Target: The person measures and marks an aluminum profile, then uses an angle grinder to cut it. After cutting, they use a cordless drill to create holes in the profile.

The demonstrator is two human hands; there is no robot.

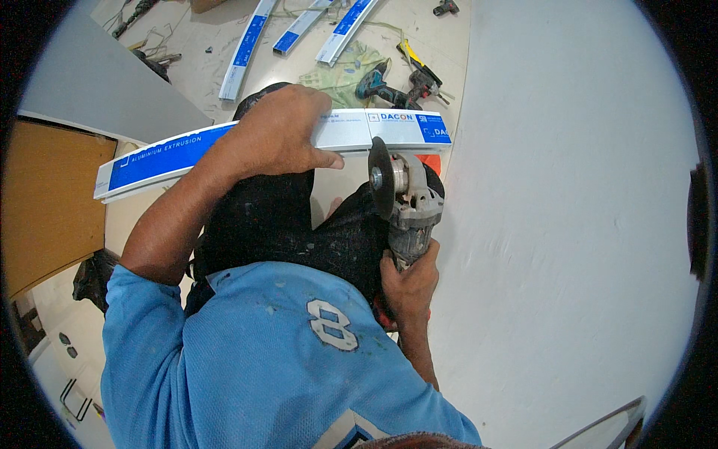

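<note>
— Our left hand (280,129) arches palm-down over a long, narrow white bar with blue panels (344,131), fingers closed around it!
— And our right hand (411,283), lower down, wraps a grey metal-headed angle grinder (416,213), its dark round disc (384,193) by the bar's near edge; the bar lies crosswise over our black-trousered legs (258,206).

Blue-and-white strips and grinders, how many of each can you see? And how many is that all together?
Blue-and-white profile strips: 4, one in the left hand and three on the floor
Angle grinder: 1, in the right hand
Total: 5
</note>
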